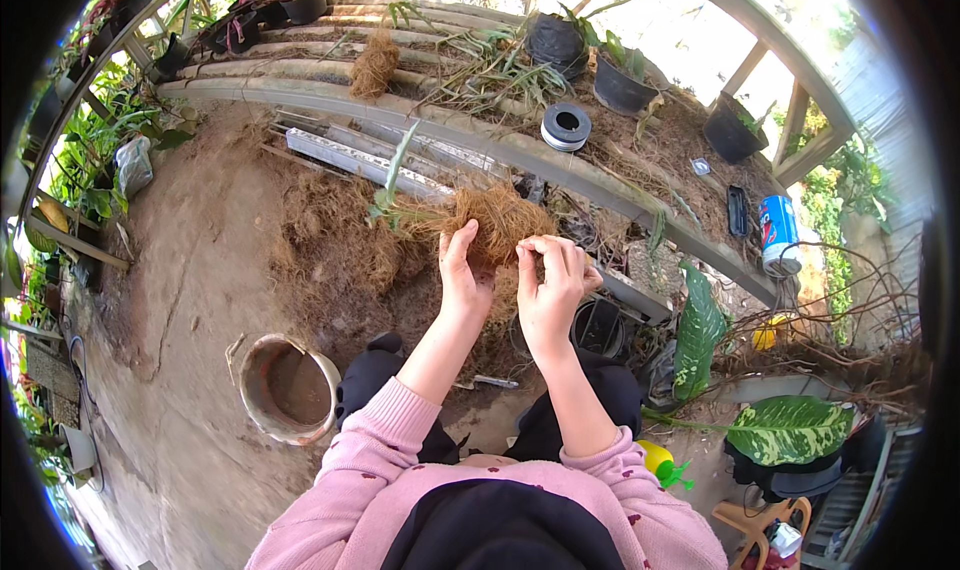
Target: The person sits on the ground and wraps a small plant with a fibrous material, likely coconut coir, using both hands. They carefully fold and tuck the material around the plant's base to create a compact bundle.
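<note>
A ball of brown coir-like fibre (499,221) is held up before me, with a green plant stem and leaf (396,166) sticking out at its left. My left hand (466,273) supports the ball from its lower left side, thumb pointing up. My right hand (553,277) is at the ball's lower right, thumb and fingertips pinched together at its edge, seemingly on strands of fibre. A heap of loose fibre (330,232) lies on the ground behind and left of my left hand.
A bucket (330,390) stands left of my knees. Metal bars (360,161) lie beyond the fibre heap. The slatted bench holds another fibre bundle (374,65), cut leaves, a wire spool (566,127), black pots (622,86) and a blue can (778,232). Large variegated leaves (787,429) are at right.
</note>
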Action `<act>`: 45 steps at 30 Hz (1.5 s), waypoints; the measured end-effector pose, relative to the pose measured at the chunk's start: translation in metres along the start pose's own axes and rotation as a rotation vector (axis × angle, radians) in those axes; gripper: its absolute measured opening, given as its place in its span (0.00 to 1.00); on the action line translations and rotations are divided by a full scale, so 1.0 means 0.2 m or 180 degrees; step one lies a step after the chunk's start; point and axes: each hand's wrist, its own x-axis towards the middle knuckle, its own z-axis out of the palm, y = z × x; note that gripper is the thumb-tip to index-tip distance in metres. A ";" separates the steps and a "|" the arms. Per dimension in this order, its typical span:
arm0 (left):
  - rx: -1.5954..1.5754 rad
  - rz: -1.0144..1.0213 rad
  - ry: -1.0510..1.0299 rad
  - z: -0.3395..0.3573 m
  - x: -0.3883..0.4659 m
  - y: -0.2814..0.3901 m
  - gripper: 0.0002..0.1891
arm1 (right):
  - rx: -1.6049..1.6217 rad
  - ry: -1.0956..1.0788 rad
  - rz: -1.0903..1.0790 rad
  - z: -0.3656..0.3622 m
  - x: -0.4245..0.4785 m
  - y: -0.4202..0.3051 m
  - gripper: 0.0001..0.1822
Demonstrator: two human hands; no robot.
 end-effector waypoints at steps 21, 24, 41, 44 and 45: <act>0.0100 0.0640 -0.0082 0.07 -0.05 0.11 0.18 | 0.0185 -0.0169 -0.0582 -0.01 0.10 -0.09 0.05; -0.0007 0.0590 0.0004 0.05 -0.01 0.10 0.17 | 0.0143 -0.0429 -0.0718 0.01 0.12 -0.10 0.04; 0.0430 0.0929 0.0297 0.07 0.03 0.03 0.23 | -0.0066 0.0200 -0.0411 0.13 0.04 0.04 0.08; 0.0411 0.1249 0.0017 0.07 0.03 -0.02 0.24 | -0.0134 0.0174 -0.0229 0.12 0.03 0.06 0.07; 0.0422 0.1263 -0.0029 0.07 0.04 -0.02 0.25 | -0.0108 0.0171 -0.0191 0.12 0.03 0.07 0.07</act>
